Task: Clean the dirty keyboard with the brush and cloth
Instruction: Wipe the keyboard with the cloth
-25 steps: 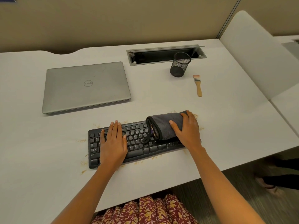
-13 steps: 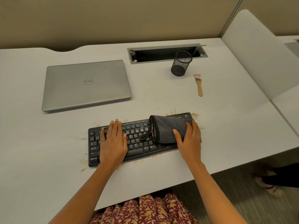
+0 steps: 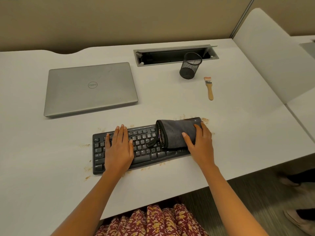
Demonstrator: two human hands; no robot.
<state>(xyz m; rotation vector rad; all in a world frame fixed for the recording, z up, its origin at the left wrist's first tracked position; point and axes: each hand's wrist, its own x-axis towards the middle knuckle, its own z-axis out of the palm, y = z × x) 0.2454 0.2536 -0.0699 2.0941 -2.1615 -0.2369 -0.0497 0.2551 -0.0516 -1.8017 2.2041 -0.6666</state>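
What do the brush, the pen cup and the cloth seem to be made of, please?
Brush: pale wooden-looking handle, shiny ferrule, probably metal. Pen cup: black see-through mesh, likely metal wire. Cloth: grey, matte, softly folded fabric, perhaps microfibre.

A closed silver laptop [image 3: 91, 88] lies on the white table [image 3: 34, 150], beyond the left hand [image 3: 119, 149]. Well beyond the right hand [image 3: 201, 143] a black mesh cup [image 3: 190, 68] stands upright at the near edge of an open cable recess [image 3: 173, 55]. A white divider panel [image 3: 272, 57] rises off to that hand's right.
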